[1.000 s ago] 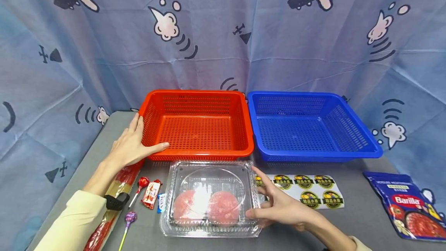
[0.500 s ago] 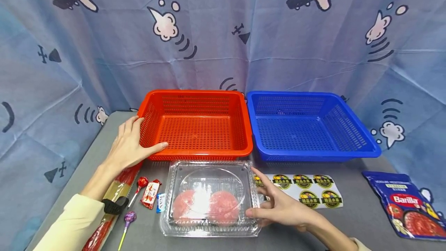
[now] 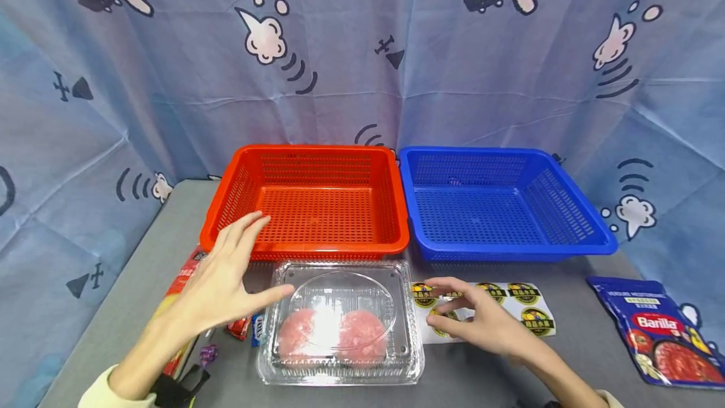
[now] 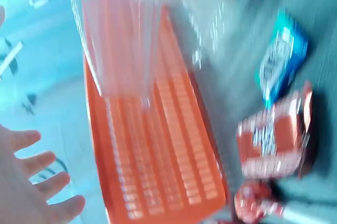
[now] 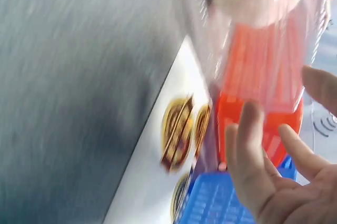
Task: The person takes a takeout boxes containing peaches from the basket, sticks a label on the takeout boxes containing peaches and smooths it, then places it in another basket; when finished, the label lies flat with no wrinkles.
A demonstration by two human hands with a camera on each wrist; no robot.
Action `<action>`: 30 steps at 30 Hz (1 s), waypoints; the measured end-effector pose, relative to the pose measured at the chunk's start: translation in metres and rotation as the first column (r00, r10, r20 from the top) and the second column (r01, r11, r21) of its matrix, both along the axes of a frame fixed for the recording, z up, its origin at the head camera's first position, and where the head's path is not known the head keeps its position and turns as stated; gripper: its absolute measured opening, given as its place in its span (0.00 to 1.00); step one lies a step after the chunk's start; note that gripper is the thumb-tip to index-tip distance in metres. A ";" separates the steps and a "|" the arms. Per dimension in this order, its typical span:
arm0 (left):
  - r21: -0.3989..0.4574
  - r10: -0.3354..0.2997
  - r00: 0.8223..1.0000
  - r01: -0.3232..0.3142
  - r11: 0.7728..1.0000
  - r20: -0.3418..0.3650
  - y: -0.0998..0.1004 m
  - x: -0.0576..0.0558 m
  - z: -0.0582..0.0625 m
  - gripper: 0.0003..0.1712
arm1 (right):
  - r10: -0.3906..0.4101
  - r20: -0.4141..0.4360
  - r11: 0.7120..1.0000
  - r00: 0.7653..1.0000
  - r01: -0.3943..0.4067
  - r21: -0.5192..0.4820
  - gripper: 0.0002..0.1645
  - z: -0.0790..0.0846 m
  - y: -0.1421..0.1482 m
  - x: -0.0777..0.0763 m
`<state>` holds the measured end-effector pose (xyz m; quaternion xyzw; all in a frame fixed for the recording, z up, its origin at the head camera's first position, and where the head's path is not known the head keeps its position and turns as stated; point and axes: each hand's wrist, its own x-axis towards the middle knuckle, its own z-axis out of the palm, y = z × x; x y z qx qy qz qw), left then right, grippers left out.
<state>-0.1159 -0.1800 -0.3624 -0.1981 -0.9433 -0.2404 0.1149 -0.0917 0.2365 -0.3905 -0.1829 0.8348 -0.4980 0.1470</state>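
A clear plastic clamshell box (image 3: 340,279) lies closed on the table, with two round pink items (image 3: 362,337) showing through its lid. My left hand (image 3: 226,285) hovers to the left of the box, fingers extended and thumb pointing at its side. It overlaps the front left of the red basket (image 3: 306,247) in the head view. To the right of the box, my right hand (image 3: 481,317) hangs above a sheet of round fruit stickers (image 3: 538,322). Its fingers are loosely bent and hold nothing. Both wrist views are blurred.
A blue basket (image 3: 510,249) stands beside the red one at the back. On the right lies a blue Barilla pouch (image 3: 659,332). Wrapped candies (image 4: 274,140), a red lollipop (image 4: 250,200), a purple lollipop (image 3: 208,355) and a long red-and-yellow packet (image 3: 181,279) lie at left.
My left hand has left the red basket's rim and come toward the box. My right hand has let go of the box's right side and drawn away to the right. The box stays put.
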 end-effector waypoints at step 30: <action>-0.019 -0.110 0.983 0.114 0.993 0.148 0.030 0.044 -0.038 0.77 | 0.214 -0.345 0.854 0.914 -0.004 0.521 0.36 -0.023 0.004 -0.012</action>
